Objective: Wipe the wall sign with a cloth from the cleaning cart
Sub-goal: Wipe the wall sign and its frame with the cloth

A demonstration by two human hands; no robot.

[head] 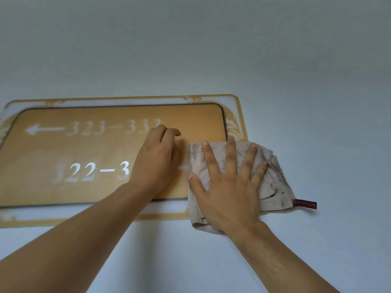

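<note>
A gold wall sign with white room numbers and a left arrow hangs on the pale wall, inside a clear plate with a gold ornamental border. My right hand lies flat with fingers spread on a beige cloth, pressing it against the sign's right edge and the wall beside it. A dark red tag sticks out of the cloth's lower right corner. My left hand rests on the sign's face just left of the cloth, fingers curled, covering part of the lower numbers.
The bare pale wall fills the view above, below and to the right of the sign. The sign's left end runs out of the frame.
</note>
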